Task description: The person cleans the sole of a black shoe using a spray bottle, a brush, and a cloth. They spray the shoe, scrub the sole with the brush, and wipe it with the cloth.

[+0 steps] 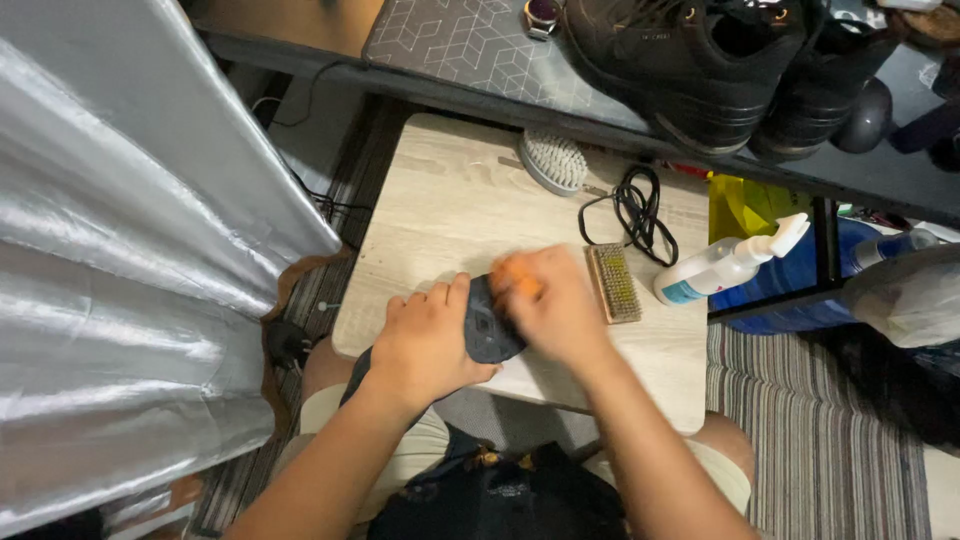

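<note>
A dark insole (492, 325) lies on the near edge of the pale wooden bench (450, 200), one end hanging over toward the person's lap. The left hand (425, 345) presses flat on it, fingers spread, pinning it down. The right hand (555, 300) is closed around a small orange object (520, 280), blurred, held against the insole's far end. To scrub well, the pinning hand should probably keep firm pressure so the insole does not slide off the edge. Just beside the right hand lies a wire brush (612, 282); farther off are a white brush (553, 160), a black cord (640, 210) and a spray bottle (730, 262).
</note>
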